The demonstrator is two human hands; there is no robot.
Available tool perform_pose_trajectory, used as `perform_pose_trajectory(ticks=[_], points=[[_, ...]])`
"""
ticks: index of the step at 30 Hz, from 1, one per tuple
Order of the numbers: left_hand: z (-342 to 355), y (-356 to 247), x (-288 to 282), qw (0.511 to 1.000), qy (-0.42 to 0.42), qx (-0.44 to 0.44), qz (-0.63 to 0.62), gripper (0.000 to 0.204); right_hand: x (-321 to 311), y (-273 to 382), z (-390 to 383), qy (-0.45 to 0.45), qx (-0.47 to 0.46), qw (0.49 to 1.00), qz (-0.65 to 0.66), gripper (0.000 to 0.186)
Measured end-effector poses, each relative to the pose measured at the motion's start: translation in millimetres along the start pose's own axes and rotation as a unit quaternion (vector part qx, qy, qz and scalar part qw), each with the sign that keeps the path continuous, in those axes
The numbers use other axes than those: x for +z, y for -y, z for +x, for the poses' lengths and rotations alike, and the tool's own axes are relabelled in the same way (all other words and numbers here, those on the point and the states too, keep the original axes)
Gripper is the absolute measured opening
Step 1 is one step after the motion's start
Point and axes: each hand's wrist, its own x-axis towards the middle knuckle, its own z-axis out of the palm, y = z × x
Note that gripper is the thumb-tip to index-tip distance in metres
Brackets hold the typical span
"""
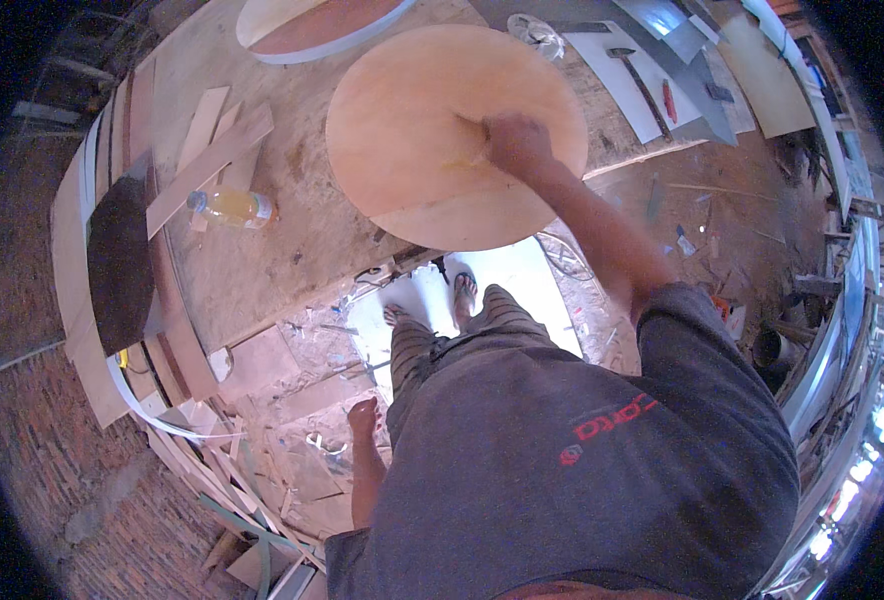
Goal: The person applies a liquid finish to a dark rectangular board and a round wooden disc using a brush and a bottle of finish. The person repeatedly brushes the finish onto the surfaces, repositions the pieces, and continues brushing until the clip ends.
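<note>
At twelve o'clock on the tabletop (242,270) lies the round board (417,130), my right hand (519,143) curled over its three o'clock side, grasping what I cannot tell. My left hand (363,415) hangs toward seven o'clock, grip unclear.

Red lettering (617,418) runs beside a small red emblem (568,456) on the person's dark grey shirt (522,470), while the label (262,207) on the bottle of yellow liquid (228,207) is too small to read.
</note>
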Motion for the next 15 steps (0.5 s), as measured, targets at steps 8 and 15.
perform_pose_trajectory(ticks=[8,15], points=[[16,27,11,0.980,0.108,0.151,0.068,0.026,-10,100,-117,0.151,-0.164,0.971,0.086,0.015],[30,-8,-4,0.999,0.007,0.024,-0.042,0.027,2,-21,-106,-0.058,-0.090,0.991,0.080,0.022]])
